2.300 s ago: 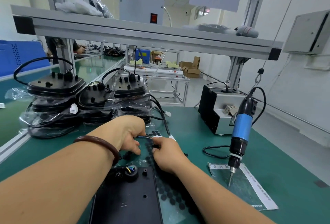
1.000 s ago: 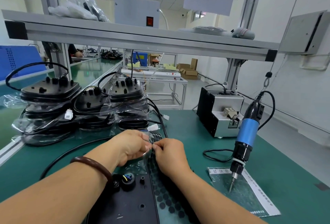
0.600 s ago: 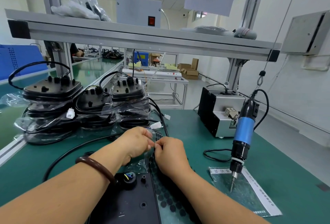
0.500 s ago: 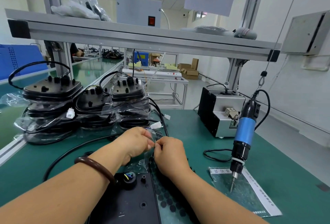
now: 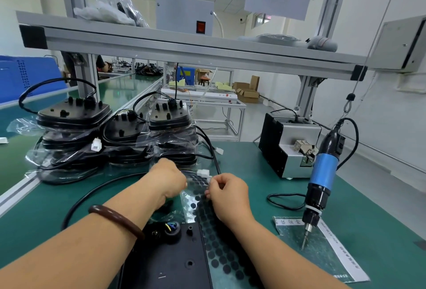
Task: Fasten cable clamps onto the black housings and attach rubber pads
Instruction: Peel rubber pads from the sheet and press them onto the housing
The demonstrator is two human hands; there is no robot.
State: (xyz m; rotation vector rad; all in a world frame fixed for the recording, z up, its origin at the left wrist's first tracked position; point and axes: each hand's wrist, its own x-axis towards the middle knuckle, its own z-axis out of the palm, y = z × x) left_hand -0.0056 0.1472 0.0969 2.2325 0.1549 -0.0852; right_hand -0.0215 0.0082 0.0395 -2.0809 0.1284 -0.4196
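Note:
A black housing (image 5: 166, 263) lies flat at the near edge, with a round grommet and coloured wires at its far end. Beside it on the right lies a clear rubber pad sheet (image 5: 214, 249) covered in black round pads. My left hand (image 5: 166, 180) and my right hand (image 5: 228, 194) are at the sheet's far end, a small gap between them. Each pinches the clear film with curled fingers. A white connector (image 5: 204, 172) lies just beyond my fingertips.
Bagged stacks of black housings (image 5: 115, 141) with cables fill the far left. A black cable (image 5: 92, 194) loops across the green mat. A hanging blue electric screwdriver (image 5: 322, 178) points down over a foil bag (image 5: 318, 247); a screw feeder (image 5: 288, 150) stands behind it.
My hands rose from the sheet, met at its far end, and have now drawn slightly apart. The hanging screwdriver sways a little.

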